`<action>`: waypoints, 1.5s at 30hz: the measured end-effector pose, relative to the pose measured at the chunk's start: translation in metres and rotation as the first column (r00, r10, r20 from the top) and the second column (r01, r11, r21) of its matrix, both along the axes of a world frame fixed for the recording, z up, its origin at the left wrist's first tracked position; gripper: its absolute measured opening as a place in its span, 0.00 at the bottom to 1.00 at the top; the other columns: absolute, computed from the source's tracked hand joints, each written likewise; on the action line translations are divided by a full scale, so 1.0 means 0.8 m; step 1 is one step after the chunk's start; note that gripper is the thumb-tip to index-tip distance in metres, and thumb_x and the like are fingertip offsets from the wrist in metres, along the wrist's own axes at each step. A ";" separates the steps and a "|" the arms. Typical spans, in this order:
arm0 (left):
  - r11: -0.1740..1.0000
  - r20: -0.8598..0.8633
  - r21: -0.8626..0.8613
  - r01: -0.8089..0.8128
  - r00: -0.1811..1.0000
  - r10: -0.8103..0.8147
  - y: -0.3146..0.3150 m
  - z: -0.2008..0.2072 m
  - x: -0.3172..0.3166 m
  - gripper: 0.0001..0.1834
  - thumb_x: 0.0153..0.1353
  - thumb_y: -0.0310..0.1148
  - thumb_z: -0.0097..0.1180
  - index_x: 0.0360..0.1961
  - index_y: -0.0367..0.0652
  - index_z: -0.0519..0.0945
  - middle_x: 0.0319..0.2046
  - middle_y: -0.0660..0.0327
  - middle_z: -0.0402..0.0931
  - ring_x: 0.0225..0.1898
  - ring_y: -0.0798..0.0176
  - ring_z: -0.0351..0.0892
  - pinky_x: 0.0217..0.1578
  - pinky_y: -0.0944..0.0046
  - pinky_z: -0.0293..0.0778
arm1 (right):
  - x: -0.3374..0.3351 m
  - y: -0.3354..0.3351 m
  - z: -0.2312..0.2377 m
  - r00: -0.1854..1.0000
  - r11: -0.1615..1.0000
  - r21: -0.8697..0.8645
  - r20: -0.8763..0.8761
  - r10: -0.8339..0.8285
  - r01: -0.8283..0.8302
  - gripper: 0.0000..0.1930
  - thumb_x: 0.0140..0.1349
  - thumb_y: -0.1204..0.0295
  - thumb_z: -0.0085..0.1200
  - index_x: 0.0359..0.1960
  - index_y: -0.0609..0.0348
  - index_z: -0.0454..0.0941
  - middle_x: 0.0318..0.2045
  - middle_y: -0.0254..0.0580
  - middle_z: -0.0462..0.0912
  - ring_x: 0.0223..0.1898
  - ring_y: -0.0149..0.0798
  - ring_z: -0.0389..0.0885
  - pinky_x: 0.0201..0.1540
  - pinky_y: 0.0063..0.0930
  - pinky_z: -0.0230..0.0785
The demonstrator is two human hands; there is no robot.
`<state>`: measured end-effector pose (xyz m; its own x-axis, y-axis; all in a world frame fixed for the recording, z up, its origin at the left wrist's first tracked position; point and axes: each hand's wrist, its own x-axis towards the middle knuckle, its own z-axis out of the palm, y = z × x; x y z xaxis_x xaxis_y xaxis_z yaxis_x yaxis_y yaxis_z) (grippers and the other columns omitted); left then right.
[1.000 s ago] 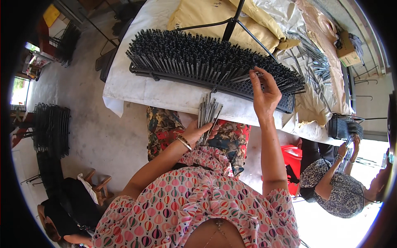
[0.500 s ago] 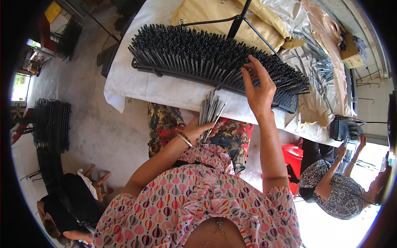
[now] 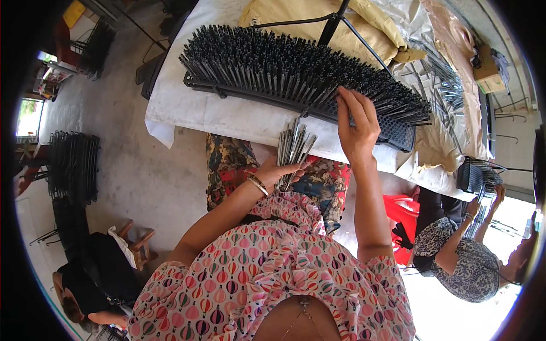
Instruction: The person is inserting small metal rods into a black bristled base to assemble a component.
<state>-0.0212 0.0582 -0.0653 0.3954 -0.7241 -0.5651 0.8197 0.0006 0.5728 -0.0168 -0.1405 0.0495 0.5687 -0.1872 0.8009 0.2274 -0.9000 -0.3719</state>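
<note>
On the white-covered table point(image 3: 227, 116): one black perforated rack point(image 3: 395, 135), densely set with upright dark metal rods point(image 3: 273, 62), bare holes at near right. Right hand point(image 3: 359, 132): thumb and forefinger tips close together at the front rows; whether they pinch a rod, cannot tell. Left hand point(image 3: 269, 172): fingers wrapped round a loose grey rod bundle point(image 3: 292, 146), near the table edge. Changed: half a second ago, right fingertips higher among the rod tops, parted; now lower, suggesting work continues along the front.
</note>
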 end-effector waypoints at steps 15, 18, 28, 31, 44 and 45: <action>0.997 0.070 -0.056 0.045 0.997 -0.041 0.002 0.004 0.003 0.15 0.53 0.26 0.60 0.42 0.38 0.76 0.35 0.59 0.79 0.35 0.64 0.79 0.36 0.67 0.75 | -0.077 0.050 -0.129 0.809 0.291 0.915 -0.388 0.442 0.280 0.19 0.60 0.68 0.53 0.47 0.72 0.70 0.24 0.42 0.81 0.23 0.28 0.77 0.25 0.20 0.70; 0.998 0.064 -0.040 0.042 0.997 -0.039 0.003 0.003 0.004 0.15 0.53 0.25 0.60 0.42 0.38 0.75 0.36 0.58 0.79 0.36 0.64 0.79 0.36 0.67 0.75 | -0.075 0.046 -0.130 0.812 0.200 0.937 -0.347 0.469 0.285 0.18 0.58 0.69 0.56 0.45 0.72 0.71 0.26 0.42 0.81 0.23 0.27 0.77 0.24 0.17 0.70; 0.999 0.082 -0.012 0.041 0.996 -0.040 0.003 0.003 -0.001 0.17 0.55 0.31 0.59 0.45 0.39 0.74 0.35 0.57 0.79 0.36 0.63 0.80 0.34 0.66 0.76 | -0.066 0.035 -0.125 0.764 0.182 0.919 -0.391 0.513 0.349 0.13 0.55 0.72 0.58 0.38 0.69 0.74 0.27 0.39 0.80 0.20 0.25 0.75 0.20 0.15 0.68; 0.999 0.019 -0.005 0.034 0.999 -0.034 0.002 0.006 0.002 0.17 0.58 0.37 0.56 0.46 0.39 0.74 0.35 0.57 0.79 0.36 0.63 0.80 0.34 0.65 0.78 | -0.061 0.039 -0.116 0.765 0.267 0.897 -0.439 0.471 0.351 0.13 0.55 0.72 0.58 0.38 0.69 0.75 0.27 0.40 0.80 0.20 0.25 0.75 0.19 0.15 0.68; 0.997 0.065 0.070 0.022 0.998 -0.026 0.001 -0.010 0.001 0.13 0.60 0.36 0.53 0.42 0.40 0.75 0.33 0.60 0.78 0.33 0.63 0.80 0.31 0.63 0.80 | -0.058 0.022 -0.116 0.798 0.365 0.857 -0.489 0.353 0.364 0.13 0.55 0.70 0.58 0.36 0.70 0.78 0.23 0.39 0.80 0.20 0.26 0.77 0.17 0.17 0.69; 0.997 0.065 0.069 0.024 0.997 -0.028 0.003 -0.016 0.001 0.13 0.60 0.36 0.53 0.42 0.40 0.75 0.33 0.60 0.78 0.33 0.63 0.80 0.31 0.63 0.80 | -0.056 0.020 -0.114 0.769 0.341 0.866 -0.488 0.414 0.366 0.13 0.55 0.70 0.57 0.36 0.70 0.78 0.22 0.38 0.79 0.19 0.25 0.77 0.17 0.17 0.69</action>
<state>-0.0201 0.0606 -0.0777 0.4151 -0.6952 -0.5868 0.7794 -0.0610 0.6236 -0.0616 -0.1248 -0.0414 0.7890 -0.5045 -0.3507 -0.3494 0.1011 -0.9315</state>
